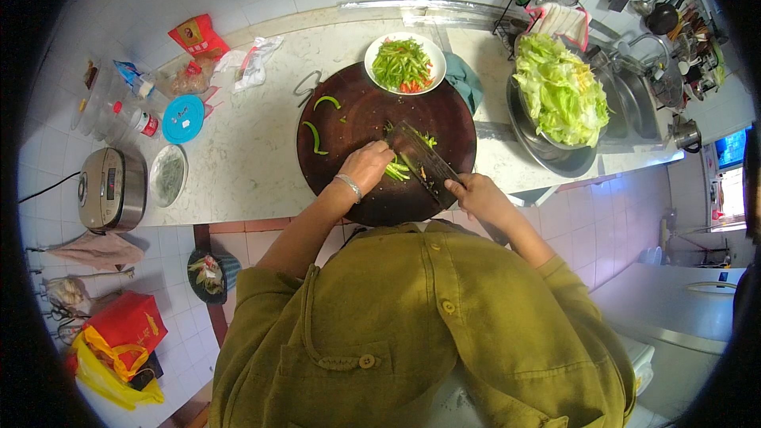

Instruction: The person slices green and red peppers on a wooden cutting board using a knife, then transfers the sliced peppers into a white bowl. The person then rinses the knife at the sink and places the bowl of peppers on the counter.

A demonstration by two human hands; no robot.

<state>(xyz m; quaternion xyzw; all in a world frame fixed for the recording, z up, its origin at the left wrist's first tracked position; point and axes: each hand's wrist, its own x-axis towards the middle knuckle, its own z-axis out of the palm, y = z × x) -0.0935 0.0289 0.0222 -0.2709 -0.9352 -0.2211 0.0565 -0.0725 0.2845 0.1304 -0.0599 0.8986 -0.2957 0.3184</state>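
Note:
My right hand (480, 197) grips the handle of a Chinese cleaver (423, 160), its dark wide blade slanting over a round wooden chopping board (362, 101). Beside the blade, the fingers of my left hand (367, 165) press on green pepper strips (397, 171), partly hidden by the hand. More cut green bits (429, 140) show on the blade's far side. Two curved green pepper pieces, an upper one (327, 101) and a lower one (315, 138), lie at the board's left. A white plate (371, 59) of sliced green and red peppers (404, 62) rests at the board's far edge.
Right of the board, a metal bowl heaped with lettuce (559, 92) stands near the sink (636, 101). A teal cloth (464, 80) lies behind the board. At left are a rice cooker (113, 189), a covered dish (169, 175) and a blue lid (183, 119). Below stands a waste bin (229, 270).

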